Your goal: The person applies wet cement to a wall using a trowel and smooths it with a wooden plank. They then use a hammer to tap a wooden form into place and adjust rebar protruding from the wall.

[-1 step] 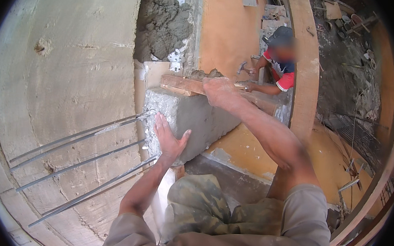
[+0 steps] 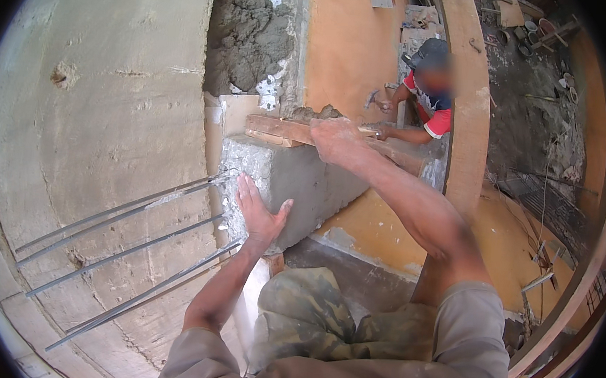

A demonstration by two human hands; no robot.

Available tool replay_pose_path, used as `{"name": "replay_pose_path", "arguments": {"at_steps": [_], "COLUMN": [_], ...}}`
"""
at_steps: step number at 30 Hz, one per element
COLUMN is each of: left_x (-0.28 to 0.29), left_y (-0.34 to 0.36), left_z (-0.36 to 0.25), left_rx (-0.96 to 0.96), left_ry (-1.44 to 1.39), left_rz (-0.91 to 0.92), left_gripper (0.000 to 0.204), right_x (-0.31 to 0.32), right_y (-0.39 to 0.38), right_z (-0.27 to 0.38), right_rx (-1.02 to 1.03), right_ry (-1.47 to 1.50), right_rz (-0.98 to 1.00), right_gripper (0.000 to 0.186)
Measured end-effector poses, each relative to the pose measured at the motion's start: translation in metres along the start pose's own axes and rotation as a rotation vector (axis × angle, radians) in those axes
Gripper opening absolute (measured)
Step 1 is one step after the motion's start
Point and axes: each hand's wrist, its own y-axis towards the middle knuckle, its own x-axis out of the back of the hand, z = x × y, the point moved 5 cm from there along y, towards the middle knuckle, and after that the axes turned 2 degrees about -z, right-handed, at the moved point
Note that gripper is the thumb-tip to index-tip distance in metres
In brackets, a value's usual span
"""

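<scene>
Gripping wooden board (image 2: 272, 128), upper centre: your right hand (image 2: 334, 141), curled; left hand (image 2: 260, 211) splayed against concrete (image 2: 314, 183). Likely stiff; hold edges.

Plank (image 2: 279, 128) partly hidden; co-worker's face (image 2: 434, 77) blurred; mortar (image 2: 249, 34) cut off.

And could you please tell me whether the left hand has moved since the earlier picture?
No, no visible shift either way: the left hand keeps the same place relative to the concrete beam.
</scene>
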Motion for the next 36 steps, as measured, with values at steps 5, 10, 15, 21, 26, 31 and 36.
{"name": "replay_pose_path", "arguments": {"at_steps": [5, 10, 15, 21, 26, 31, 36], "left_x": [-0.001, -0.002, -0.002, -0.003, -0.001, -0.001, 0.000], "left_y": [0.001, 0.000, 0.000, 0.000, 0.000, 0.000, 0.001], "left_z": [-0.002, -0.002, -0.001, 0.001, -0.002, -0.003, -0.008], "left_rx": [0.019, 0.009, -0.003, -0.054, -0.105, -0.150, -0.157], "left_ry": [-0.009, 0.001, 0.003, 0.000, 0.013, 0.011, 0.012], "left_rz": [0.043, 0.050, 0.040, 0.018, -0.013, -0.036, -0.024], "left_gripper": [0.117, 0.118, 0.120, 0.119, 0.117, 0.114, 0.112], "right_x": [-0.002, -0.006, -0.005, -0.016, -0.013, -0.008, -0.013], "right_y": [-0.003, -0.002, -0.001, 0.007, 0.002, -0.002, -0.001], "right_z": [-0.003, -0.005, -0.004, -0.005, -0.004, -0.004, -0.006], "right_rx": [0.023, 0.013, 0.021, -0.058, -0.025, 0.003, 0.019], "right_ry": [-0.007, 0.019, 0.046, -0.036, -0.011, 0.017, 0.006], "right_rz": [-0.041, -0.045, -0.035, 0.107, -0.006, -0.046, -0.096], "right_gripper": [0.017, 0.017, 0.020, 0.025, 0.018, 0.019, 0.018]}}
